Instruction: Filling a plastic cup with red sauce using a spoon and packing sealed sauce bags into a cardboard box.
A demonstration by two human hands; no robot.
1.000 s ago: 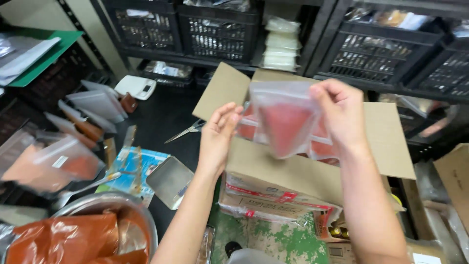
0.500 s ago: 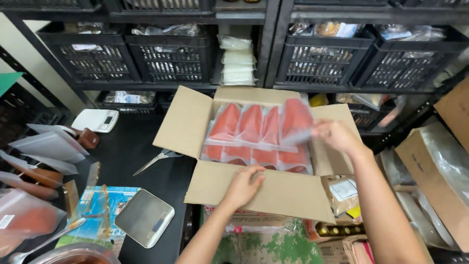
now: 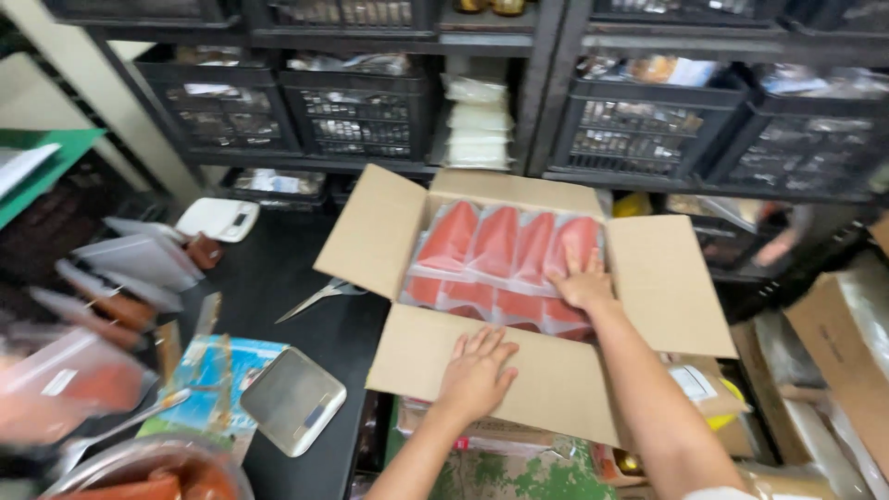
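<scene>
Right hand (image 3: 582,285) flat on upright red pouches (image 3: 505,243) at box (image 3: 648,278) right edge - left hand (image 3: 477,370) fingers spread on near flap, gripping nothing.

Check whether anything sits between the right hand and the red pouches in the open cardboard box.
Nothing visible does. The right hand already rests flat on the rightmost red pouch inside the cardboard box, whose flaps are folded outward. The left hand presses on the near flap.
</scene>
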